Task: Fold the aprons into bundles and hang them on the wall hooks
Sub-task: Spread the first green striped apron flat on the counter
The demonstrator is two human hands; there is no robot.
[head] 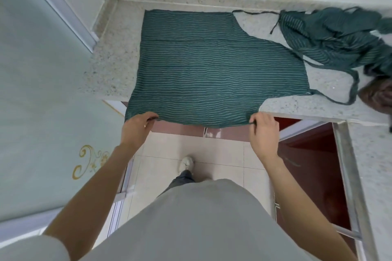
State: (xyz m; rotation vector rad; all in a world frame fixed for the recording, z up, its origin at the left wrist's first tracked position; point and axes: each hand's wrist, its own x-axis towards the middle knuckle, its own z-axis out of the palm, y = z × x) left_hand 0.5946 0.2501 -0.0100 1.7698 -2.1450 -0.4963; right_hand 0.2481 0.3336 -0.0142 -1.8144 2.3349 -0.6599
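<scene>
**Both hands pinching apron hem**

Left hand (139, 127) and right hand (264, 131), fingers curled tight, each gripping a near corner of the apron (212, 70). Spread flat on the counter (110, 65), near edge overhanging toward the hands. Second apron (331, 36) crumpled at far right.

Speckled stone table (110, 53) runs along the far wall. Brown cloth (377, 95) lies at its right edge. Dark red cabinet door (307, 165) stands open below. Beige floor tiles (222, 154) near.

Home kitchen: speckled stone counter (110, 65), tiled floor (222, 154).
</scene>
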